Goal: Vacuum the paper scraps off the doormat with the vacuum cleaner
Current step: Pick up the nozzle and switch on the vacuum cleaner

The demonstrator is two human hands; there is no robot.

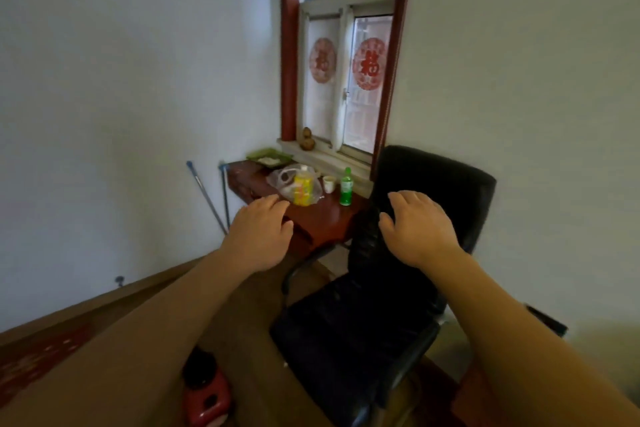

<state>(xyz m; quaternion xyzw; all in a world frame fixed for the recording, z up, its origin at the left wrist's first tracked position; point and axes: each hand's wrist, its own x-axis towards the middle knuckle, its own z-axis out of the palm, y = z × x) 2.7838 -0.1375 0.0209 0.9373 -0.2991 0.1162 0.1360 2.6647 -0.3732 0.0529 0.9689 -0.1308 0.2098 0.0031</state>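
Note:
Both my arms reach forward, palms down, holding nothing. My left hand (261,230) hovers with relaxed fingers over the near edge of a red-brown desk (329,218). My right hand (420,227) hangs in front of the back of a black office chair (363,322), fingers relaxed. A red and black canister, likely the vacuum cleaner (206,392), stands on the floor at the bottom, partly behind my left forearm. A red patterned doormat (38,359) lies at the lower left, blurred. I cannot make out paper scraps on it.
On the desk stand a yellow bottle (302,191) in a plastic bag, a white cup (328,184) and a green bottle (346,187). Two long handles (207,198) lean in the corner left of the desk. A red-framed window (346,62) is above.

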